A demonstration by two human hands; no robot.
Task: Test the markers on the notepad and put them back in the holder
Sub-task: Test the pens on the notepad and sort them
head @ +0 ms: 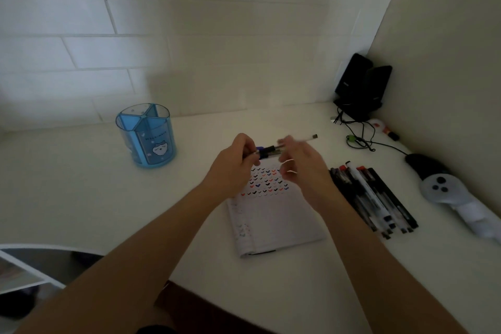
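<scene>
Both hands, left hand (233, 168), right hand (303, 168), tight around markers (267, 150) over white desk (81, 184), tiled wall (189, 49) behind.

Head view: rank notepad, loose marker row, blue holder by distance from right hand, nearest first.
1. notepad, directly under the right hand.
2. marker row, just to its right.
3. blue holder, far left.

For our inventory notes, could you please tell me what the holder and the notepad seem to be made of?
The holder looks like translucent blue plastic with a fairly glossy finish: its inner dividers show through the sides. The notepad looks like matte white paper, probably soft-bound, since its near edge bends round; the cover material cannot be told.
</scene>
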